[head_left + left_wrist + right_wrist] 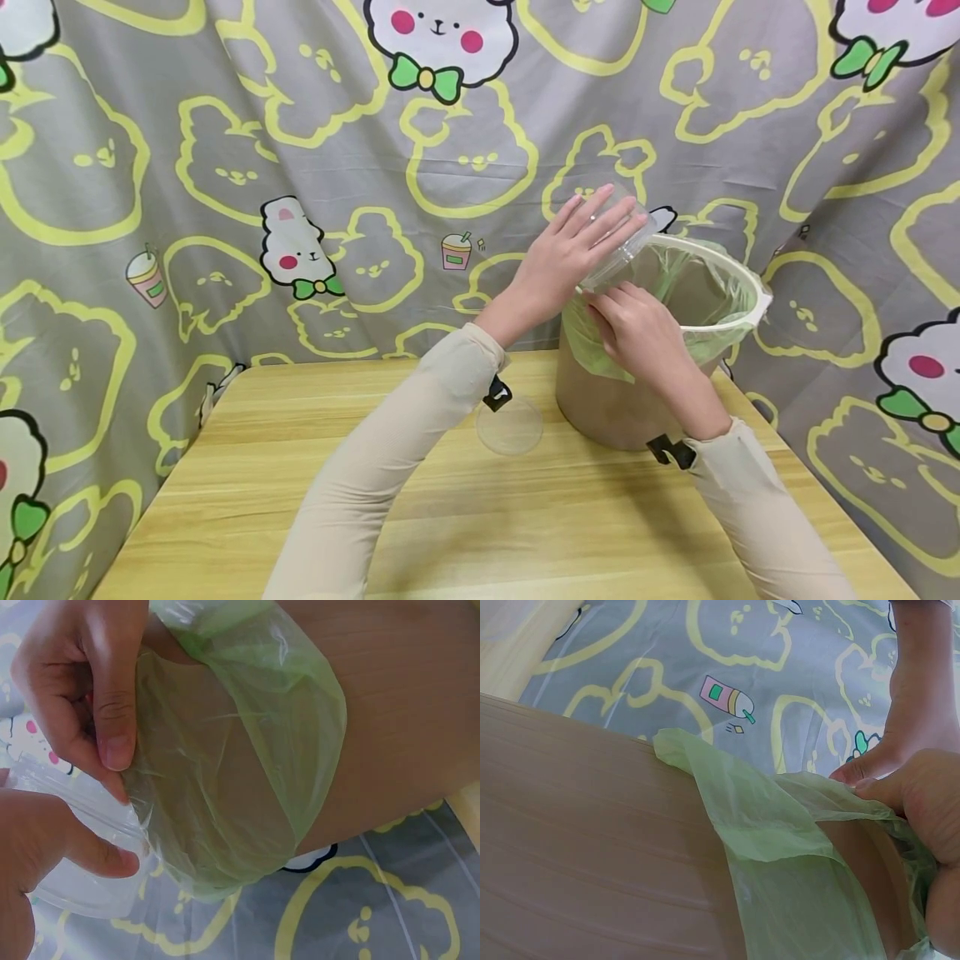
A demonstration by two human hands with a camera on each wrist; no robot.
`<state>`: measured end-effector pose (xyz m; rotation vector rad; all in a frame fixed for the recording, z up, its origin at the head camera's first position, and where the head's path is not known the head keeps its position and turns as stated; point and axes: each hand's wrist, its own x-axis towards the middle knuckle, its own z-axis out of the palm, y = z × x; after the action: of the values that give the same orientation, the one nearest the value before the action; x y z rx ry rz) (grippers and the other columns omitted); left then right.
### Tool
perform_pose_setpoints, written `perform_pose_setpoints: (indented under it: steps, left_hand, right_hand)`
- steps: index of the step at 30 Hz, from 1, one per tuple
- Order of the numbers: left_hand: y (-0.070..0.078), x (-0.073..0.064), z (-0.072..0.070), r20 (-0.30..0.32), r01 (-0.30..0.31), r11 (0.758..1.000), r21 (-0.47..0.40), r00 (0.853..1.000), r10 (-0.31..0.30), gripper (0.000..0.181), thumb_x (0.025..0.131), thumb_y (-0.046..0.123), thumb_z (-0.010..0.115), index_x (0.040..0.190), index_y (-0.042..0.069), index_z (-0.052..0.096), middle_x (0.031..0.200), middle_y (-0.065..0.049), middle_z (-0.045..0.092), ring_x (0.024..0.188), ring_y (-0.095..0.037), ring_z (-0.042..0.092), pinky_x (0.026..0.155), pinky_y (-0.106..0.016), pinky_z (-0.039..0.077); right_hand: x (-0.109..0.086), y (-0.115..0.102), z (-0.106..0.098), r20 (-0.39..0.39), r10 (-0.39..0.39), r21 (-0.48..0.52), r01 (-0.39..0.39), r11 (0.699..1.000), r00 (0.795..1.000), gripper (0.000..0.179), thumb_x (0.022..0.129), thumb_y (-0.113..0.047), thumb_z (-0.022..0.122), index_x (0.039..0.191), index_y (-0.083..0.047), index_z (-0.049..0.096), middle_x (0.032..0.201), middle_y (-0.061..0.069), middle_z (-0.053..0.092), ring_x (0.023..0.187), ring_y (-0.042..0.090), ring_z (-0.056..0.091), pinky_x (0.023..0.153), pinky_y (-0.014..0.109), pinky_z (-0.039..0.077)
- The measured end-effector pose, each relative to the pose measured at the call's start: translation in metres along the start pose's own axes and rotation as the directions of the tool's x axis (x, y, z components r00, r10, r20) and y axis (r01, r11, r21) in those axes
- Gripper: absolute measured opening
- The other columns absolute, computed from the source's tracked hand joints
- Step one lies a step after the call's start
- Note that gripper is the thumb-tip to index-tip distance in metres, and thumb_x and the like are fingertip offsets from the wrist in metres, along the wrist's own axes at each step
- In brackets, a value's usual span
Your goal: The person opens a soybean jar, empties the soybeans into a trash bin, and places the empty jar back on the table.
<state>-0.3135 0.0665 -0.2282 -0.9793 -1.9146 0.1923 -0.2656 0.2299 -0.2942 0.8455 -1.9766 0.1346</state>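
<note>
My left hand (573,250) holds a clear plastic container (626,250) tilted at the near-left rim of a bin, its fingers spread across the container. In the left wrist view the left thumb (101,855) lies along the container's side. My right hand (633,321) pinches the edge of a thin green bag (596,346) at the bin's rim, just below the container. This bag lines the brown bin (611,408) and folds down over its outside. Whether anything lies inside the container is hard to make out.
A clear round disc (510,425), like a lid, lies flat on the wooden table (300,450) left of the bin. A pale ring (757,304) circles the bin's mouth. Patterned grey curtain (337,167) hangs behind and on both sides.
</note>
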Motion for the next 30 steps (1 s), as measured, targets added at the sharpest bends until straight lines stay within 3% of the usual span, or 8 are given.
perform_pose_setpoints:
  steps: [15,30]
  left_hand:
    - [-0.0024,-0.0012,0.0010,-0.014,0.007,0.998,-0.056,1.000,-0.008,0.084,0.087,-0.023,0.037,0.159,0.022,0.039,0.165,0.002,0.036,0.156,-0.024,0.026,0.131,-0.038,0.008]
    - [-0.0034,-0.0022,0.0022,-0.030,0.009,0.996,-0.084,0.999,-0.012,0.083,0.087,-0.020,0.043,0.158,0.022,0.040,0.165,0.001,0.037,0.156,-0.024,0.027,0.131,-0.037,0.008]
  right_hand:
    - [-0.0004,-0.0009,0.0005,-0.012,0.003,0.008,-0.003,1.000,1.000,0.010,0.089,0.000,0.072,0.097,0.006,0.072,0.070,0.013,0.060,0.070,0.033,0.057,0.063,0.043,0.049]
    - [0.0008,-0.0016,0.0008,-0.020,-0.002,0.007,0.002,1.000,1.000,0.005,0.088,0.001,0.072,0.090,0.006,0.071,0.068,0.013,0.058,0.068,0.033,0.056,0.061,0.042,0.048]
